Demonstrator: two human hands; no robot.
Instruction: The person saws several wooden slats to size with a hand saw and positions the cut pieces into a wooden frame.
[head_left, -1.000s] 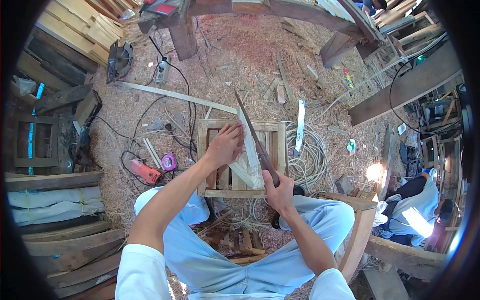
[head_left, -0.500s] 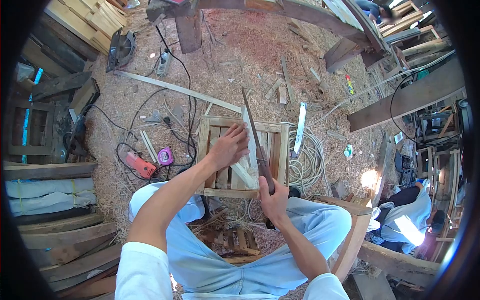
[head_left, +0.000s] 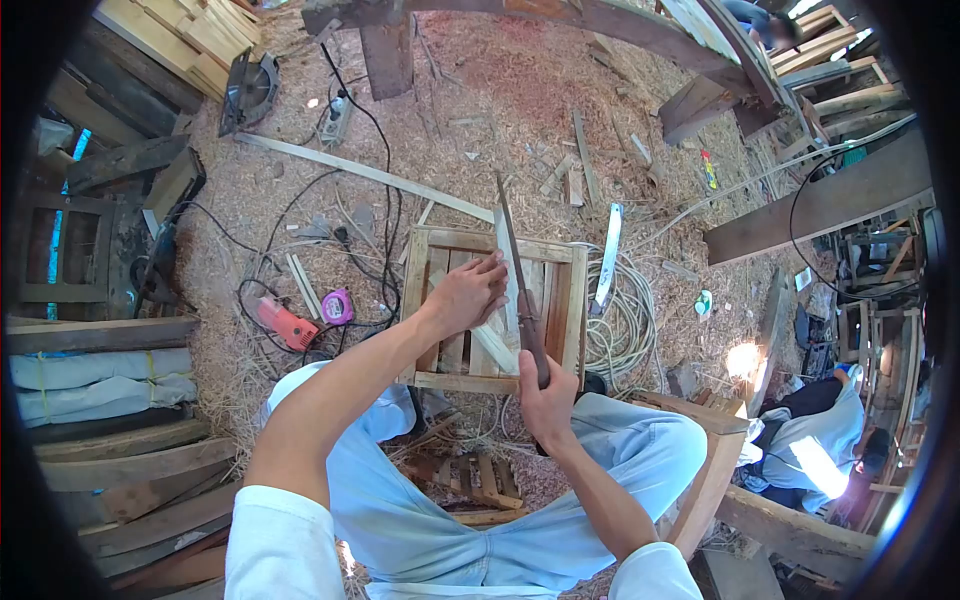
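Observation:
My right hand (head_left: 548, 402) is wrapped round the dark handle of a long narrow handsaw (head_left: 520, 270), whose blade points away from me. The blade lies along the right side of a pale wood strip (head_left: 506, 240). My left hand (head_left: 466, 295) presses on the wood with its fingers stretched forward, left of the blade. A second pale piece (head_left: 492, 346) lies at a slant below that hand. Under both is a slatted wooden frame (head_left: 576, 310), in front of my knees. What lies under my left palm is hidden.
Left of the frame lie a red power tool (head_left: 287, 323), a purple tape measure (head_left: 337, 307) and black cables. A coiled hose (head_left: 625, 320) is on the right. A long batten (head_left: 370, 177) reaches the frame's top. Another person (head_left: 815, 440) is at the far right.
The view has shifted slightly, so the frame and floor items appear a little further right. Both hands keep about the same hold on saw and wood.

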